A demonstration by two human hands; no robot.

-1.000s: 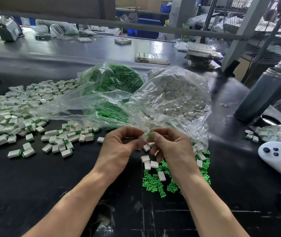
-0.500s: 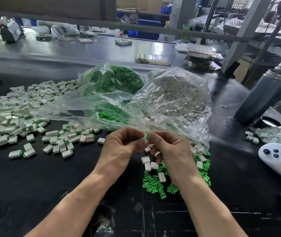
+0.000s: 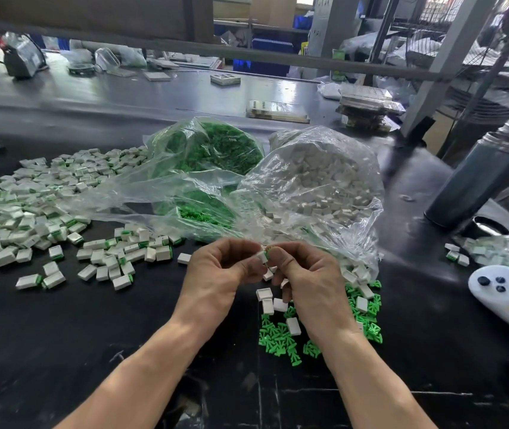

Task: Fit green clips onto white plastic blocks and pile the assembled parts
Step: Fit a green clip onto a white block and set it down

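Observation:
My left hand (image 3: 219,270) and my right hand (image 3: 308,277) meet at the table's middle, fingertips pinched together on one small white block (image 3: 262,257) with a green clip (image 3: 268,252) at its end. Loose green clips (image 3: 281,335) and a few white blocks (image 3: 268,300) lie on the black table below my right hand. A wide pile of assembled parts (image 3: 30,205) covers the left of the table. Behind my hands stand a clear bag of green clips (image 3: 209,150) and a clear bag of white blocks (image 3: 318,178).
A grey metal flask (image 3: 476,178) stands at the right, with a white device with dark buttons (image 3: 500,289) near the right edge. Another bag of parts (image 3: 507,252) lies beside it. Trays and boxes sit on the far bench (image 3: 274,109).
The green clip sits lower and closer against the white block between my fingertips. Both hands stay together in nearly the same spot.

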